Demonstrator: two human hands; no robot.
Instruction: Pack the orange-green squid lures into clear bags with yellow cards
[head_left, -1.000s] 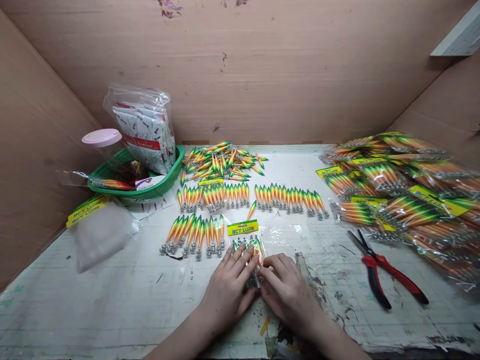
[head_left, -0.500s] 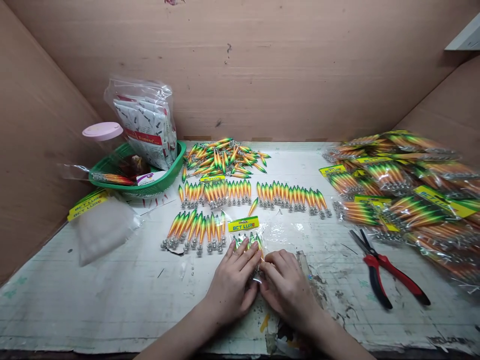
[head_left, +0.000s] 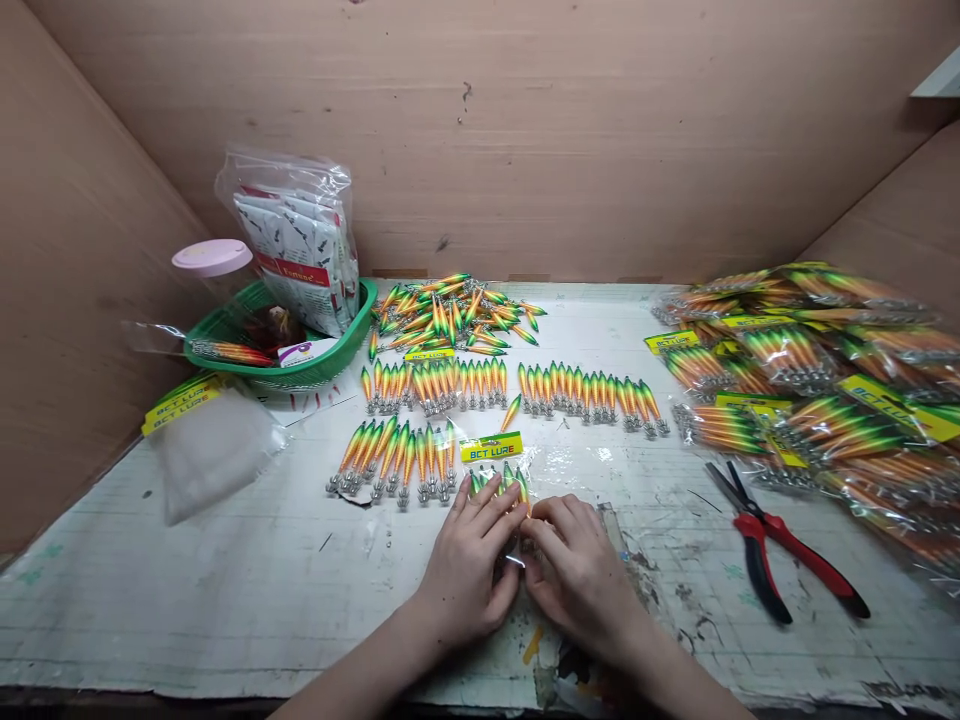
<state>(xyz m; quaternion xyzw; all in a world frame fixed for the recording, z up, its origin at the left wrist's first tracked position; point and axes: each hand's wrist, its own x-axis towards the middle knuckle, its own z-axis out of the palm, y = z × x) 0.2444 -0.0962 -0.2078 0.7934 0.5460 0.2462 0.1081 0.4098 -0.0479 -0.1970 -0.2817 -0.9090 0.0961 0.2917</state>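
A clear bag of green-and-orange squid jig lures with a yellow "BCT LURE" header card (head_left: 491, 447) lies on the table in front of me. My left hand (head_left: 471, 550) rests on the bag, fingers stretched flat over the lures. At the bag's lower right side, my right hand (head_left: 581, 570) has its fingers curled and pinching the plastic edge. Both hands hide the lower part of the bag, hooks included. One loose lure (head_left: 511, 412) lies just beyond the header. To the left is a row of loose lures (head_left: 405, 460).
Farther back are more lure rows (head_left: 589, 390) and a lure pile (head_left: 450, 315). Filled lure bags (head_left: 832, 430) are heaped at right, near red-handled pliers (head_left: 780, 540). At left are a green basket (head_left: 322, 365) and empty header-card bags (head_left: 217, 450). Cardboard walls (head_left: 570, 150) enclose the table.
The view has shifted slightly, so everything sits a little farther right. Both hands stay at the lure bag with almost the same pose.
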